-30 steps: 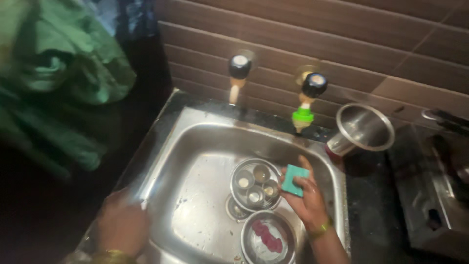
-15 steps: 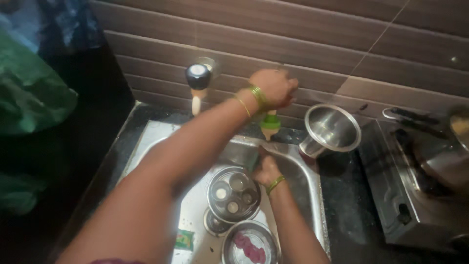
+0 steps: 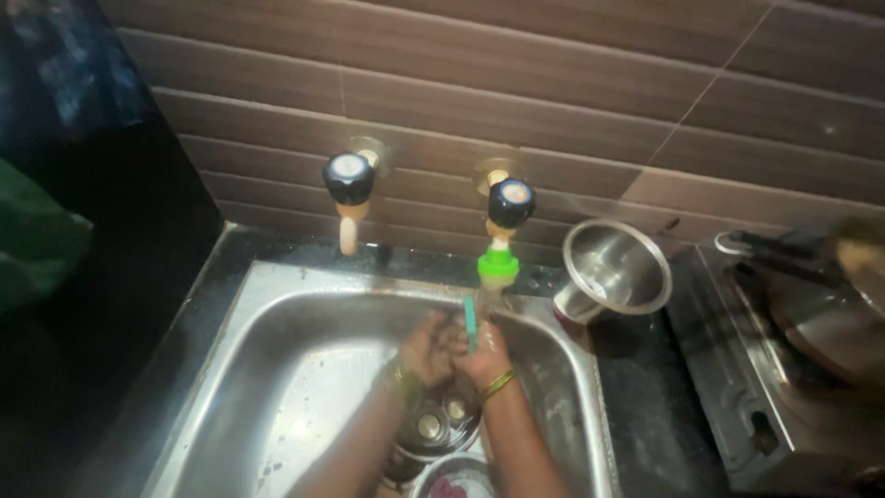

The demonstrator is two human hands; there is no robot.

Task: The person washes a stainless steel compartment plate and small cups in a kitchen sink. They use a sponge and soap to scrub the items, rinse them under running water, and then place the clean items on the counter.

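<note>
Both my hands meet under the right tap (image 3: 502, 226), which has a black knob and a green nozzle. My right hand (image 3: 487, 355) holds a teal scrub sponge (image 3: 470, 323) upright just below the nozzle. My left hand (image 3: 429, 349) is cupped against it, fingers curled at the sponge. Below my wrists a round steel container with several small cups (image 3: 433, 426) lies in the steel sink (image 3: 277, 369). A second steel bowl with something pink inside (image 3: 452, 480) lies at the bottom edge.
A second tap with a black knob (image 3: 348, 189) sticks out of the brown tiled wall to the left. A steel pot (image 3: 616, 267) leans on the dark counter right of the sink. A steel stove (image 3: 793, 350) stands at far right. Green cloth (image 3: 37, 240) hangs at left.
My left hand has come down from the right tap's knob to join my right hand under the nozzle. The sponge has risen from the sink dishes to the tap.
</note>
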